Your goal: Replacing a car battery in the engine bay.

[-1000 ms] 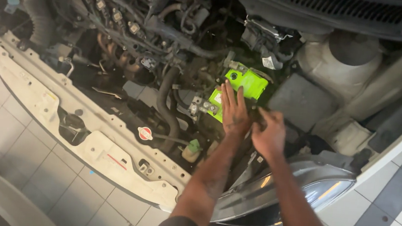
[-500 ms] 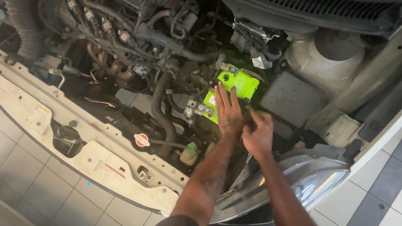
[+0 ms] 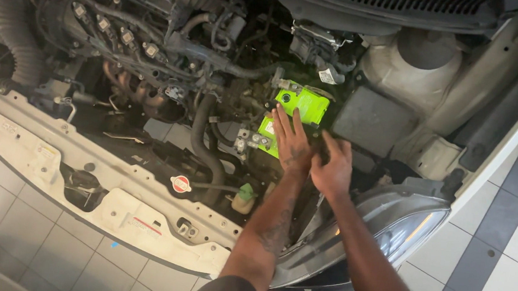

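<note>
Compared with a second ago, little has shifted: the left hand [image 3: 291,143] is kept flat, fingers spread, on the bright green battery [image 3: 301,104] (right side of the engine bay [image 3: 151,78]), the right hand [image 3: 331,166] loosely open beside it, nothing gripped.

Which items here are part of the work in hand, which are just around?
In hand: green battery, left hand flat on it, right hand beside it.
Just around: headlight, red round cap, black hose, white front panel, tiled floor.
</note>
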